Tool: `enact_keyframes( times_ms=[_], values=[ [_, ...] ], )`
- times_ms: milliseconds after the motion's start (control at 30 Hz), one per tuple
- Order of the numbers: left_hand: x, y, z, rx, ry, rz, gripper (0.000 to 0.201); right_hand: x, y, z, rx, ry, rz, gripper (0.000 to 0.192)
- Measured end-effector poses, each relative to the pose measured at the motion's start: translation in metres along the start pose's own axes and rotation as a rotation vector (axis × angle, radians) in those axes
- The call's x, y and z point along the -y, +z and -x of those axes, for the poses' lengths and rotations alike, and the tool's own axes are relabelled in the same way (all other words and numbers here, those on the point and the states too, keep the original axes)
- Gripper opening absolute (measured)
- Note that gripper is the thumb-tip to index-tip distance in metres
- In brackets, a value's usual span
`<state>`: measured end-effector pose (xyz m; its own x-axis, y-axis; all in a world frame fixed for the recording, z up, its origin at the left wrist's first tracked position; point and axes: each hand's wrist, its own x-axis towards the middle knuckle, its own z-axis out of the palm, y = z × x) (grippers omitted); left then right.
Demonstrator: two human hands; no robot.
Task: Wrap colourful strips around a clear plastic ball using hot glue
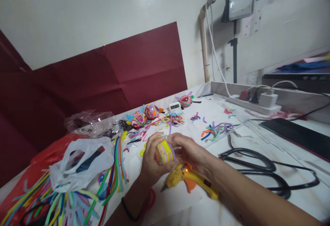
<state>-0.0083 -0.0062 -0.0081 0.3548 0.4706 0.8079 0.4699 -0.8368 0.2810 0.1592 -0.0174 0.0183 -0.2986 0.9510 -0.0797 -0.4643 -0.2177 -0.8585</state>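
Note:
My left hand (pixel 149 160) cups a small ball (pixel 164 152) wrapped in yellow, orange and purple pipe cleaners. My right hand (pixel 189 150) holds the same ball from the right side, fingers pressing on its top. A purple pipe cleaner strand (pixel 170 124) rises from the ball toward the table's far side. A yellow hot glue gun (pixel 189 179) with a lit red lamp lies on the table just below my right wrist, untouched.
Loose coloured pipe cleaners (pixel 51 202) and plastic bags (pixel 79 160) lie at left. Three finished wrapped figures (pixel 139 118) (pixel 152 111) (pixel 186 99) stand at the back beside a small timer (pixel 174 106). A black cable (pixel 257 165), power strip (pixel 255 105) and dark tablet (pixel 296 135) occupy the right.

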Motion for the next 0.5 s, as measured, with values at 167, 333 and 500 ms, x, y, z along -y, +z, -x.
enact_keyframes(
  times_ms=[167, 333, 500],
  values=[
    [-0.0019, -0.0016, -0.0008, 0.012, -0.009, 0.008, 0.058, 0.0002, 0.0003, 0.0003, 0.006, -0.016, 0.006, 0.014],
    [-0.0025, -0.0042, -0.0024, 0.027, 0.027, -0.051, 0.058, 0.0001, -0.0011, -0.0005, 0.021, -0.012, 0.021, 0.014],
    [-0.0037, -0.0075, -0.005, 0.08, 0.05, -0.08, 0.06, 0.0006, -0.0018, -0.0009, 0.028, -0.024, 0.031, 0.013]
  ],
)
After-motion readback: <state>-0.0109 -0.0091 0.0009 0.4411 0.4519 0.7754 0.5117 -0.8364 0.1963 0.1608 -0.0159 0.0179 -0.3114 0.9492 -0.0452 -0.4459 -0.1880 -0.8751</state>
